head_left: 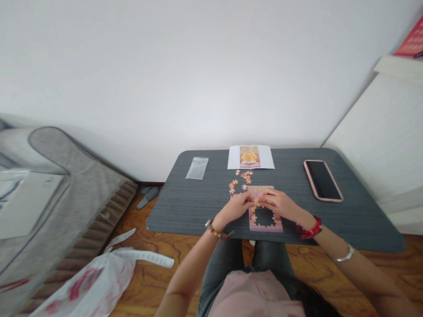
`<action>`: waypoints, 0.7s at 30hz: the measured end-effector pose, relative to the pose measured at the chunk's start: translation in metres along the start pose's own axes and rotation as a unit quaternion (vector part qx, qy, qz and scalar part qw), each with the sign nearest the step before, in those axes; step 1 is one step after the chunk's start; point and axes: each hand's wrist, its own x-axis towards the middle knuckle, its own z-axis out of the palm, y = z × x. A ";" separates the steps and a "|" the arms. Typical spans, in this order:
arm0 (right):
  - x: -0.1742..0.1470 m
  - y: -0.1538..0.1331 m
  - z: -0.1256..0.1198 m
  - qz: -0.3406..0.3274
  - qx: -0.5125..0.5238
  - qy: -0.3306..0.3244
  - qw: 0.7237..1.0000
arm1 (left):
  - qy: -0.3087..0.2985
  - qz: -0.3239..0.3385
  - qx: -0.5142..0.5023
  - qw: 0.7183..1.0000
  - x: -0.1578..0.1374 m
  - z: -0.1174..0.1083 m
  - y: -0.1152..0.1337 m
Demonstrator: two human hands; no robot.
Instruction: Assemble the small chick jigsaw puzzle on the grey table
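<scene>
A partly assembled jigsaw puzzle (pixel 266 228) lies near the table's front edge. Its pink border is joined up, and the dark tabletop shows through the gap inside. My left hand (pixel 238 206) touches the puzzle's upper left part, fingers closed together. From the other side my right hand (pixel 281 204) reaches over the upper part, its fingertips pinched close to those of the left. Whatever sits between the fingertips is too small and covered to make out. Several loose puzzle pieces (pixel 245 187) are scattered beyond and left of the puzzle. Behind them stands a folded picture sheet (pixel 250 157).
On the dark table (pixel 185 211) a clear plastic bag (pixel 197 168) lies at the left, a pink-cased phone (pixel 323 180) at the right. A white wall (pixel 211 79) borders the far edge. Slippers (pixel 147 197) and a white plastic bag (pixel 99 277) are down at the left.
</scene>
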 end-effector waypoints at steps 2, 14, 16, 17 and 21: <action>-0.004 -0.001 0.003 0.004 -0.001 0.006 1.000 | 0.007 0.007 -0.012 1.000 -0.004 0.003 0.000; -0.023 -0.012 0.008 0.048 -0.009 0.091 0.995 | 0.156 0.061 0.097 0.981 -0.023 0.024 0.002; -0.026 -0.013 0.011 0.055 -0.012 0.100 0.993 | 0.178 0.066 0.117 0.975 -0.025 0.029 0.000; -0.028 -0.013 0.014 0.058 -0.012 0.101 0.993 | 0.187 0.070 0.127 0.972 -0.026 0.032 -0.001; -0.036 -0.016 0.024 0.064 -0.024 0.102 0.992 | 0.210 0.088 0.153 0.962 -0.030 0.043 -0.007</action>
